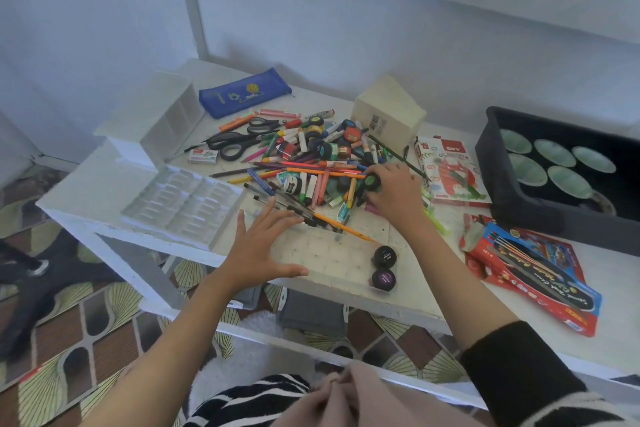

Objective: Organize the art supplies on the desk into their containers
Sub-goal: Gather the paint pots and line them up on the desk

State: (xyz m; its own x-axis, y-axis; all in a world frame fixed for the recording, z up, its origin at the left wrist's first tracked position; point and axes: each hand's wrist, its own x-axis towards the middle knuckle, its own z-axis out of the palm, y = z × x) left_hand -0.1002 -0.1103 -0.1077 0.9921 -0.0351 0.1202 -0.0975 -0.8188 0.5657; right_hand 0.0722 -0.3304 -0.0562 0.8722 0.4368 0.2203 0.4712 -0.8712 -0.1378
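1. The green-lidded paint jar sits at the right edge of the pile of pens, pencils and markers. Our right hand has its fingers curled round the jar. We cannot tell whether the jar has left the desk.
2. Our left hand holds nothing. Its fingers are spread and straight at the left end of the clear tray, with the thumb along the tray's near side.
3. The tray lies at the near edge of the white desk, just in front of the pile. Two black paint jars stand together at its right end.
4. We judge the step in hand to be moving the green-lidded jar into the tray with the other two.
5. To do it well, we should lift the jar straight up, so the pencils lying against it do not roll. We should then set it upright just beside the two jars, so that the tray fills in order from that end.
6. The left hand should press the tray down, since it sits close to the desk's edge.
7. An orange pencil lies across the tray's far rim and could snag the jar, so we should carry the jar over it.
8. Further out are a white moulded insert, a white desk organiser, a blue pencil case, black scissors, a cream box and a black bin of pale green bowls.
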